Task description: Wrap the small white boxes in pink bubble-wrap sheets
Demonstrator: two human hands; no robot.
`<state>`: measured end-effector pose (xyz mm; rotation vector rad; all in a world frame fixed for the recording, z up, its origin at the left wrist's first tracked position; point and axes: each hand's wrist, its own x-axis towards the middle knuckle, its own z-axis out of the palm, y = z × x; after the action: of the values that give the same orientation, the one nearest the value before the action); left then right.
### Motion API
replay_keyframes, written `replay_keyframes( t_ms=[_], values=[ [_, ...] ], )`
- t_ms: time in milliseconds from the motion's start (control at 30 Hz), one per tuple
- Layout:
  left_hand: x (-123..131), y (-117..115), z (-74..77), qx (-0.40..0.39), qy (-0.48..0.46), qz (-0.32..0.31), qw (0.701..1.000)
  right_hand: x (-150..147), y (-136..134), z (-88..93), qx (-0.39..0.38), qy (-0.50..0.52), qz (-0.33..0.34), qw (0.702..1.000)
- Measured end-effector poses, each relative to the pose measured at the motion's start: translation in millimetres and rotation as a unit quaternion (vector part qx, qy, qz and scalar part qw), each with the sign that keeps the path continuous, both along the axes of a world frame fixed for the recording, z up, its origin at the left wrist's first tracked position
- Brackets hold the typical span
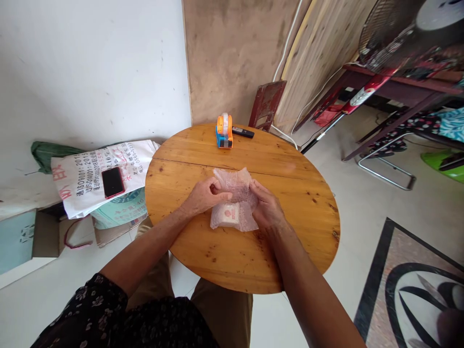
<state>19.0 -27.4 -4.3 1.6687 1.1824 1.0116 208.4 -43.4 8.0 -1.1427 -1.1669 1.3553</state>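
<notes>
A sheet of clear bubble wrap (pixel 237 180) lies on the round wooden table (pixel 300 193), in front of me. On its near part rests a small white block-like item (pixel 229 212) with a red print on top; what it is I cannot make out. From the left, my left hand (pixel 206 197) pinches the wrap's edge, its thumb pointing across the sheet. At the opposite edge, my right hand (pixel 266 204) grips the wrap between thumb and fingers. The far part of the sheet is raised and crumpled between both hands.
Toward the table's far edge stand an orange and blue tape dispenser (pixel 224 131) and a black remote-like object (pixel 242 132). A phone (pixel 113 182) lies on white sacks (pixel 83 169) at the left. A wooden chair (pixel 268 104) and a fan (pixel 391 34) are beyond.
</notes>
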Motion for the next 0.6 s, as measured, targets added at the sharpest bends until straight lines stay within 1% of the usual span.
replay_keyframes(
  t_ms=[67, 133, 200, 267, 333, 433, 500, 600],
  values=[
    [0, -1, 0.7, -0.004, 0.002, -0.003, 1.000, -2, -1, 0.9, -0.006, 0.008, 0.015, 1.000],
    [1, -1, 0.8, -0.020, -0.012, -0.022, 0.999, -3, -1, 0.9, -0.010, 0.015, 0.019, 1.000],
    [1, 0, 0.5, -0.045, -0.059, -0.051, 0.996, -3, 0, -0.3, -0.009, 0.021, 0.005, 1.000],
    [-1, 3, -0.1, -0.080, -0.115, -0.062, 0.988, 0, 3, -2.6, -0.002, 0.034, -0.029, 0.999],
    [-5, 8, -1.2, -0.126, -0.166, -0.030, 0.978, 4, 6, -5.4, 0.008, 0.035, -0.075, 0.997],
    [-12, 17, -3.6, -0.185, -0.248, 0.064, 0.949, 13, 11, -9.4, 0.039, -0.028, -0.144, 0.988],
    [-16, 22, -5.2, -0.196, -0.281, 0.102, 0.934, 19, 14, -12.2, 0.071, -0.083, -0.179, 0.978],
    [-17, 25, -6.7, -0.183, -0.267, 0.126, 0.938, 27, 19, -17.5, 0.095, -0.145, -0.202, 0.964]
  ],
)
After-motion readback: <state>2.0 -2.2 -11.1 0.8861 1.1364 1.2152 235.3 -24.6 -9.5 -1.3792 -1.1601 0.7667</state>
